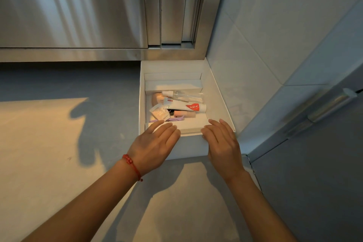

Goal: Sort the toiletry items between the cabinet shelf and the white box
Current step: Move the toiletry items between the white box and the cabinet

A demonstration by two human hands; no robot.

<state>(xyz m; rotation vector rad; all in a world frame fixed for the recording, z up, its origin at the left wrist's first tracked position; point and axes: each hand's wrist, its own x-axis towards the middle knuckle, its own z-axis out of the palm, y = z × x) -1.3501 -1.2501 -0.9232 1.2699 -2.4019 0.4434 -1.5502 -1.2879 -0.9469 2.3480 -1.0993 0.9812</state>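
White box (216, 102) on floor, in corner below cabinet (78, 15); tube (184, 106), bottle (182, 94), sachet (160, 113) inside; left hand (155, 143) and right hand (222, 141) flat-fingered on near rim, gripping nothing; tube probably light, squashy; grasp mid-body.

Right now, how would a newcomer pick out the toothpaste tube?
Find the white box in the corner where the steel cabinet meets the tiled wall. Among its toiletries, the toothpaste tube lies crosswise, the only white tube with a red patch.
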